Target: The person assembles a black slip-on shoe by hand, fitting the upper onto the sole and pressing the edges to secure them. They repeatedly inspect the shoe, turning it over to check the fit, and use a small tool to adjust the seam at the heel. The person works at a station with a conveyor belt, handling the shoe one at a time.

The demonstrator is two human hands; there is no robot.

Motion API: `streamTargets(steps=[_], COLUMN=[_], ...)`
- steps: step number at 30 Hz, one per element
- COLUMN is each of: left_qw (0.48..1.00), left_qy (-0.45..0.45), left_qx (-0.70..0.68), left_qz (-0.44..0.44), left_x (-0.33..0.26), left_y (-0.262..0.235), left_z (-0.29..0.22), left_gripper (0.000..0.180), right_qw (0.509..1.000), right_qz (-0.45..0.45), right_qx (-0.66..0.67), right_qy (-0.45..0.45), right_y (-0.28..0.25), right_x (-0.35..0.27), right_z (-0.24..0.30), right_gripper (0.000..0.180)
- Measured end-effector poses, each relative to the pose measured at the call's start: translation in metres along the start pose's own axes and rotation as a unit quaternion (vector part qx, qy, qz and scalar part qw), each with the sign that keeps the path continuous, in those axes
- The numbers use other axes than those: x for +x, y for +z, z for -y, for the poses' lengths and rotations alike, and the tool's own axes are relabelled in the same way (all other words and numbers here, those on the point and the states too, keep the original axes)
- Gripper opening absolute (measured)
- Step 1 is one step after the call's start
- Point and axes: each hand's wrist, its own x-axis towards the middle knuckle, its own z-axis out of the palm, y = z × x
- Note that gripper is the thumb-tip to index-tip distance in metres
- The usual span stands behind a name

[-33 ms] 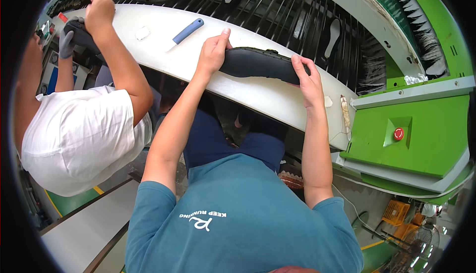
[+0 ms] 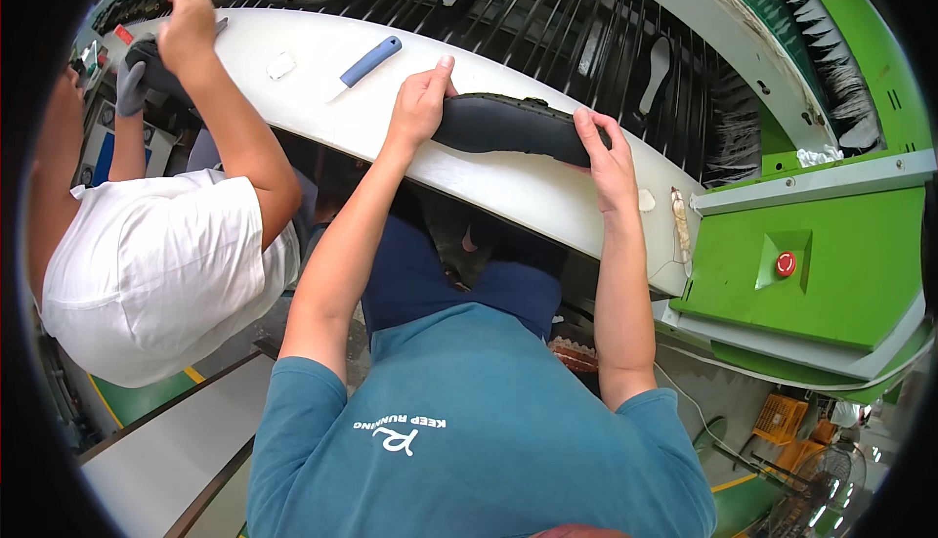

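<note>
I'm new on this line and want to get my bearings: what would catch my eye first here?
At centre, the left hand and right hand grip the two ends of a black shoe with its dark sole up, pressed on a long white curved workbench. To the right stands a bright green machine housing with a round red button. On the bench to the left lies a blue-handled knife.
</note>
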Motion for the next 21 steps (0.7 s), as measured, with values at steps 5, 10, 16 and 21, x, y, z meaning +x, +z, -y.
streamTargets(steps=[5, 10, 16, 21], left_qw=[1.0, 0.992, 0.983, 0.994], left_qy=[0.002, -0.042, -0.118, -0.089], left_qx=[-0.005, -0.113, -0.144, -0.056], left_qz=[-0.002, -0.037, 0.001, 0.003], left_x=[0.0, 0.0, 0.003, 0.0], left_y=[-0.002, 0.0, -0.009, -0.009], left_z=[-0.001, -0.002, -0.007, -0.002], left_gripper=[0.078, 0.08, 0.072, 0.065], right_qw=[0.996, 0.984, 0.931, 0.684], right_qz=[-0.004, -0.035, -0.103, -0.299], right_qx=[0.094, 0.122, 0.168, 0.137], right_qy=[0.002, -0.128, -0.307, -0.651], right_y=[0.009, 0.008, -0.008, -0.013], right_x=[-0.013, -0.018, -0.041, -0.012], right_z=[0.001, 0.0, 0.097, 0.214], right_gripper=[0.044, 0.037, 0.037, 0.044])
